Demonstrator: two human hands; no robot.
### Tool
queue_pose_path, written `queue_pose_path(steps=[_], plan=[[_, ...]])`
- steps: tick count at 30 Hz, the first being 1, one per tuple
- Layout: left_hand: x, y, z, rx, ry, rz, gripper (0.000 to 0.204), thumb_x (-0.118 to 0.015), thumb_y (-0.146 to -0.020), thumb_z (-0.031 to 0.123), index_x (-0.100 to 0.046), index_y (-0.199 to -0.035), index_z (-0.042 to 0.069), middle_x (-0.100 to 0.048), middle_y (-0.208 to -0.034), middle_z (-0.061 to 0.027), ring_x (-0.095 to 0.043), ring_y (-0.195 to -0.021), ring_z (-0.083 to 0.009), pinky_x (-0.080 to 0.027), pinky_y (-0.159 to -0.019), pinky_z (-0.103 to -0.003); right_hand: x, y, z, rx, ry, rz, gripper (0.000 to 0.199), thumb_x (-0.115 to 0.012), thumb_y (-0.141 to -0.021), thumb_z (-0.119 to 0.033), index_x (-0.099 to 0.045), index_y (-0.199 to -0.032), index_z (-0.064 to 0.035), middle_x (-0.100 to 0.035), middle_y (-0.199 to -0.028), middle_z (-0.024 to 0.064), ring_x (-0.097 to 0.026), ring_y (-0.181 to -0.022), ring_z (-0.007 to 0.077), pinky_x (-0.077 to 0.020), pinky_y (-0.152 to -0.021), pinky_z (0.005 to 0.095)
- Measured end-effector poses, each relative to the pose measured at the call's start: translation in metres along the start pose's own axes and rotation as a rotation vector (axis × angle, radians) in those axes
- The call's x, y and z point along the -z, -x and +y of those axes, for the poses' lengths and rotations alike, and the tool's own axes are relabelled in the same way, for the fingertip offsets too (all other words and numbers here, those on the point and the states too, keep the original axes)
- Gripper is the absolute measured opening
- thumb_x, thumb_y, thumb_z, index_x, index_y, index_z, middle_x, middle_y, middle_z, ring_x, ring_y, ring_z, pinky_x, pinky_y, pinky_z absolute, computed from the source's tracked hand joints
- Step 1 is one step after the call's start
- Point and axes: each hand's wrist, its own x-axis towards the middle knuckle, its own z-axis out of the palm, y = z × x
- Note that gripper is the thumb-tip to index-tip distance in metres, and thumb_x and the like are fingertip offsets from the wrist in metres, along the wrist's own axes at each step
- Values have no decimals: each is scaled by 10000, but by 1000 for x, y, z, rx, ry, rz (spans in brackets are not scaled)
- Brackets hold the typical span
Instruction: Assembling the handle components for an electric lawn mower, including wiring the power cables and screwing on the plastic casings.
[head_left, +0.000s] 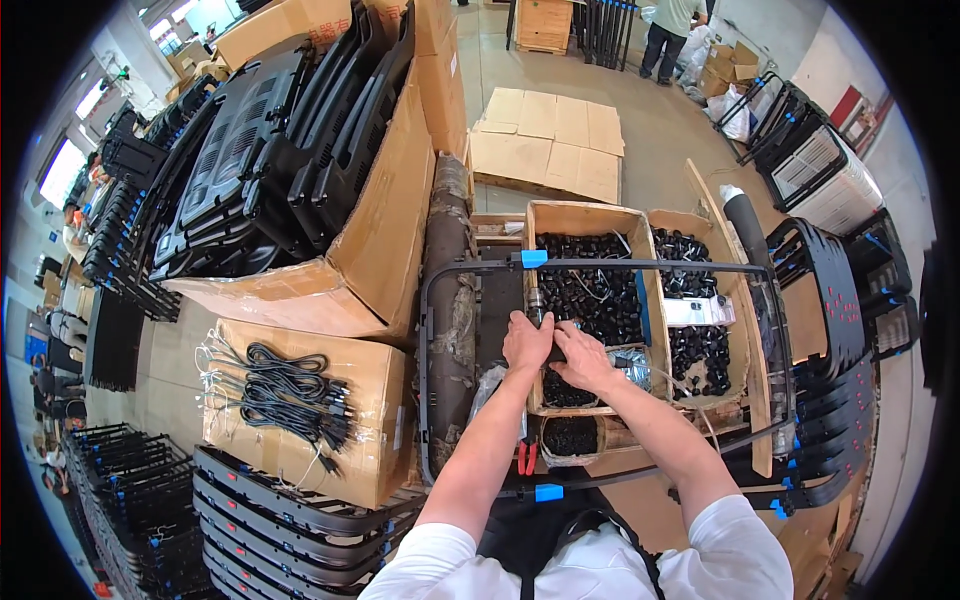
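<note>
My left hand (527, 340) and my right hand (583, 357) meet over the near edge of a cardboard box (583, 218) full of small black plastic parts (590, 295). Both hands close together around a slim dark tool (535, 300) that stands upright between them. A black rectangular frame (640, 266) with blue clips lies across the boxes, around my hands. Red-handled pliers (525, 457) lie below my left forearm.
A second box of black parts (700, 350) stands at the right. Stacked black panels (300, 130) lean in big cartons at the left, a carton with black cables (290, 390) sits nearer. More black frames (830, 300) pile up at the right. A person (672, 30) stands far back.
</note>
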Motion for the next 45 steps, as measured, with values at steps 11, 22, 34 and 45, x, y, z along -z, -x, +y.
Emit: queue_pose_path(steps=[11,22,34,45], plan=[[1,32,-31,-10,36,26,740,-700,-896,613,-571,-1215,-42,-696,-1228,-309,-667,-1178,-472,-523,-1000,-530,-12,39,-26,-17,15,24,599,-841,-774,-155,-572,-1296,-37,-565,-1326,148,-621,-1196,379,-541,-980,481],[19,360,-140,-161,492,48,428,-637,-1044,426,-595,-1058,0,-665,-922,-157,-629,-874,-284,-513,-834,-428,-2,325,-135,199,-65,72,760,-847,-708,-142,-541,-1391,-11,-592,-1209,174,-635,-1061,371,-544,-914,457],[-22,419,-257,32,312,134,466,-648,-1035,453,-605,-974,-7,-625,-822,-123,-571,-783,-213,-483,-738,-410,-111,409,-157,93,-141,-108,822,-828,-759,-221,-460,-1449,32,-646,-1085,220,-687,-983,404,-561,-879,485],[-3,403,-249,13,310,91,539,-641,-1011,529,-619,-952,-6,-659,-834,-136,-612,-800,-247,-499,-770,-428,-109,395,-168,46,-146,-80,802,-828,-769,-237,-461,-1425,43,-662,-1162,240,-683,-1052,425,-562,-927,493]])
